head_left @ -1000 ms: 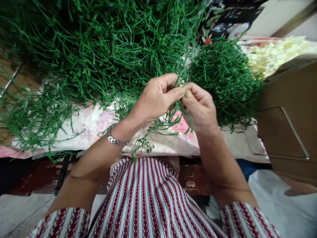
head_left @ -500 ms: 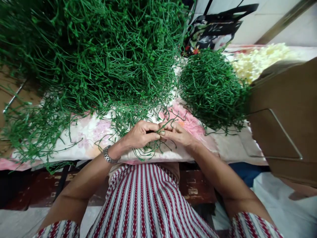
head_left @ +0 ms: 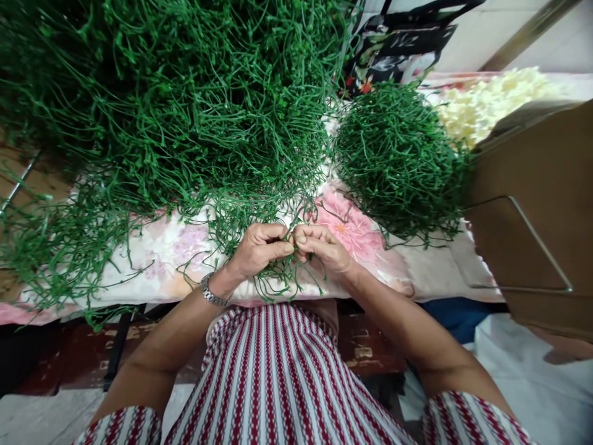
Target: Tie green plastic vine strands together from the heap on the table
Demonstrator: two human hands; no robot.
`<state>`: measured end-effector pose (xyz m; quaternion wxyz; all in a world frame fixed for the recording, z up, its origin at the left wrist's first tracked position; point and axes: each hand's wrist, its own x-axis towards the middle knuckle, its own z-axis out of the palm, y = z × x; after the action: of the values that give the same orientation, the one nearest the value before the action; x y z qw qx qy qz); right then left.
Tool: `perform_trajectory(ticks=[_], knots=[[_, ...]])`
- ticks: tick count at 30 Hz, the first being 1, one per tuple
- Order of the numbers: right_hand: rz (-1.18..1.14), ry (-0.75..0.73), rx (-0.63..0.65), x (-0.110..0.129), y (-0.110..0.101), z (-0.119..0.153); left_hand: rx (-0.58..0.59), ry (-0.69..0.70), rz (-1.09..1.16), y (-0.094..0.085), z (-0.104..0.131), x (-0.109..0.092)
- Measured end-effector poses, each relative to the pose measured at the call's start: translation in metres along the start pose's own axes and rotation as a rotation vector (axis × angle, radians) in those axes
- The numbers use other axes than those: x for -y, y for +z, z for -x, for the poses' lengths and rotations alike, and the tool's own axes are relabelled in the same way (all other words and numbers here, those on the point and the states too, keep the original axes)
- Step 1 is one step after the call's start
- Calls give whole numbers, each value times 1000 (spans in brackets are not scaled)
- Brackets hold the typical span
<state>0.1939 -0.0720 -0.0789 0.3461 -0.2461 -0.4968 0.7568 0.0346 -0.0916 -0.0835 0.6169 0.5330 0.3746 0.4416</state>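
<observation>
Pinching a small bunch of thin, dark-green, plastic-looking stems at near-edge centre of the table, both hands almost tip to tip. Left hand: thumb and forefinger pressed together on the bunch, other fingers curled in. Right hand: thumb and forefinger likewise closed on it, just beside the left; exact contact point hidden by fingertips, can't tell which strand each one grips. Stem ends splay out below the hands, over the white cloth with pink and lilac flower print. Big tangled heap of the same green stems beyond the hands; smaller rounded green mound ahead to the right, near the brown cardboard box; loose green sprigs well apart on the left, some over the cloth edge. Risks, as judged: strands could slip out if either pinch loosens, since little length sits between the fingertips; a hard pull could snap a thin stem or bend its tip; splayed ends could snag on stray strands lying close by, or on the silver metal-link wristwatch; anything dropped so near the edge could slide into the lap.
</observation>
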Motion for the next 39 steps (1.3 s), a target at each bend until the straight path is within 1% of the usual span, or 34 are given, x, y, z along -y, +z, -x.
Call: perform_trajectory(ticks=[2,3,6,8,10,13,17,19,21,23,25,27,30,32,36,39], knots=[[80,-56,10,2,-1,-1,-26,-11,18,2,-1,-2],[160,-97,11,4,-3,-1,-48,-7,8,3,-2,-4],[529,-263,-2,11,-8,-2,-125,52,-123,7,-3,-12],[783,-345,-6,15,-12,-1,-142,89,-245,8,-3,-17],[955,-382,5,16,-14,1,-104,93,-334,8,-2,-21],[1090,-419,75,15,-15,3,4,50,-409,5,-1,-27],[1153,-524,150,16,-14,4,109,15,-465,-1,0,-32],[1155,-542,173,16,-13,4,153,15,-502,-3,-1,-34],[1154,-539,161,17,-13,4,181,45,-556,-4,-1,-36],[1153,-536,97,17,-12,5,167,73,-602,-4,-1,-37],[1151,-533,49,17,-12,6,138,61,-632,-3,-1,-38],[1112,-510,70,19,-12,7,131,34,-648,-2,0,-37],[967,-438,136,21,-14,9,155,43,-665,0,1,-36],[920,-399,126,21,-14,10,152,32,-671,0,2,-33],[1041,-370,50,18,-12,13,98,-7,-662,1,3,-28],[1061,-296,41,18,-10,16,54,-2,-679,3,4,-24]])
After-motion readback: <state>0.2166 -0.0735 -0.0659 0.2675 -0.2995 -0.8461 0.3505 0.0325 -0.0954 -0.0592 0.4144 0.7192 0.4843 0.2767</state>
